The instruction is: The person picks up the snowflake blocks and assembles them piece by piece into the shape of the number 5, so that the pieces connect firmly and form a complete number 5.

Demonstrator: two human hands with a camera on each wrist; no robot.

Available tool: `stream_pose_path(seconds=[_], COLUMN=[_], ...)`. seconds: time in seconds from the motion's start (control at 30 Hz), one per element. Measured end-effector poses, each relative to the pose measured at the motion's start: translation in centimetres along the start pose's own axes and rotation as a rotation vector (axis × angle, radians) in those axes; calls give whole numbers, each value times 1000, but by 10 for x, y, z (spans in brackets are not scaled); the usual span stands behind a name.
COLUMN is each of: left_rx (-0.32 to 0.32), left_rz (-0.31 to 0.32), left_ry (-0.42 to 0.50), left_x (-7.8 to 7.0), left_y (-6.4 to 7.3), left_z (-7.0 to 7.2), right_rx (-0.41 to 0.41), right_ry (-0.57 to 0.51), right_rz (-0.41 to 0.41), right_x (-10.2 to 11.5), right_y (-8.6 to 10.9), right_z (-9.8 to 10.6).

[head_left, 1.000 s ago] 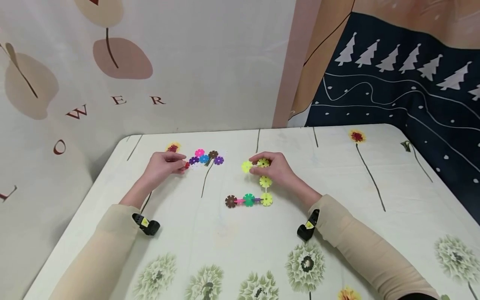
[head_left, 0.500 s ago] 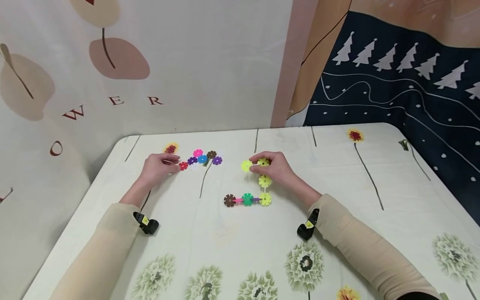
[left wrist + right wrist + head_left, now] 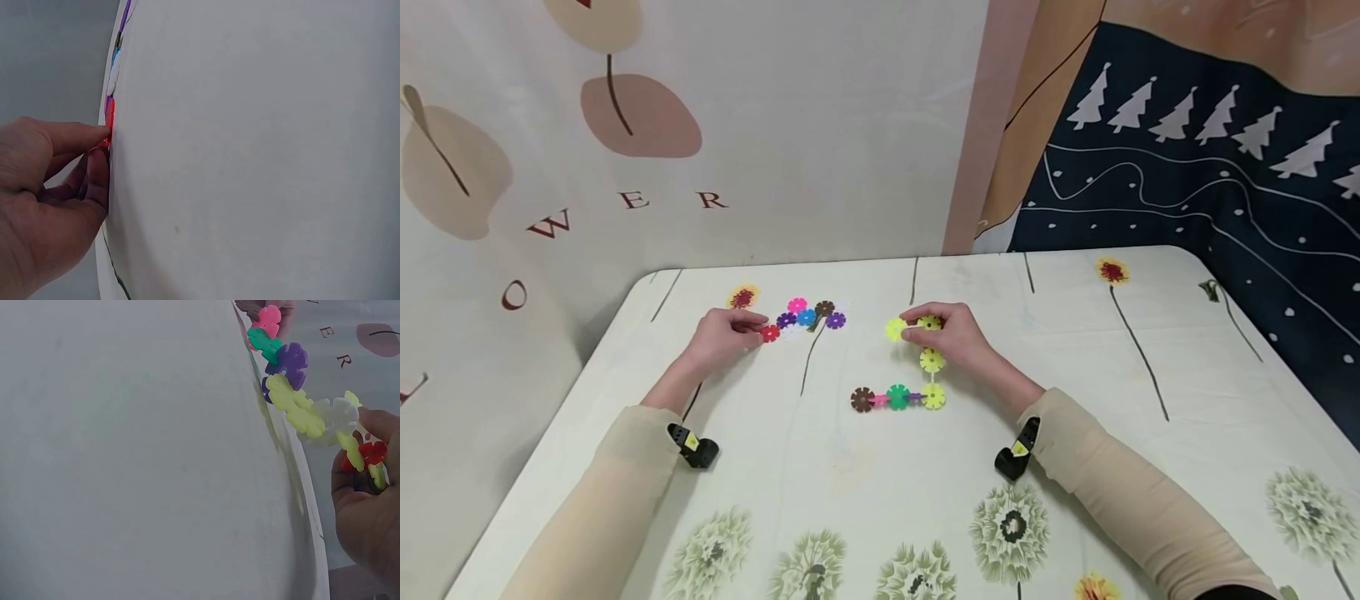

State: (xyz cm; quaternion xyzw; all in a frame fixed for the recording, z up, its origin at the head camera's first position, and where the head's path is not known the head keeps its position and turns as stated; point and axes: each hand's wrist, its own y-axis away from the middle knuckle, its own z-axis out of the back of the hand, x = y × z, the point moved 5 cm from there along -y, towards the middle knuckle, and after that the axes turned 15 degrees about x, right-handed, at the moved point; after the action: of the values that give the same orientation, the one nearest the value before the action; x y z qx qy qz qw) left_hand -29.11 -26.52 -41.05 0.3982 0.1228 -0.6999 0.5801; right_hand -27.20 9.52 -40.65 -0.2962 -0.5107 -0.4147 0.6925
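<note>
My right hand (image 3: 951, 337) pinches the upper end of a chain of interlocked plastic snowflake discs, near a yellow-green disc (image 3: 895, 329). From the hand the chain runs down past yellow-green discs, then turns left through a green disc (image 3: 898, 397) to a brown disc (image 3: 862, 400). In the right wrist view, a white disc (image 3: 337, 415) and a red disc (image 3: 374, 452) link the yellow ones by the fingers. At the left, my left hand (image 3: 726, 337) has its fingertips on the edge of a loose red snowflake disc (image 3: 770, 333), pinching it close over the table.
Beside the red disc lies a small group of loose discs, among them a pink disc (image 3: 797, 306), a blue disc (image 3: 806, 317) and a brown disc (image 3: 825, 308). A flower-print cloth covers the table (image 3: 820, 467). Fabric-hung walls (image 3: 850, 125) stand behind.
My left hand first drew back left from the red disc, uncovering it, then came slightly right to it again. The right hand and the chain stay nearly in place.
</note>
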Motion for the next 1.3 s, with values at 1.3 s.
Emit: stream_pose_path(seconds=[1.3], left_rx=[105], left_rz=[-103], left_ry=[303], left_x=[-28], left_y=[0], left_z=[-22], right_rx=[26], right_ry=[-17], right_rz=[-23], right_x=[-1], right_y=[1], right_z=[-2])
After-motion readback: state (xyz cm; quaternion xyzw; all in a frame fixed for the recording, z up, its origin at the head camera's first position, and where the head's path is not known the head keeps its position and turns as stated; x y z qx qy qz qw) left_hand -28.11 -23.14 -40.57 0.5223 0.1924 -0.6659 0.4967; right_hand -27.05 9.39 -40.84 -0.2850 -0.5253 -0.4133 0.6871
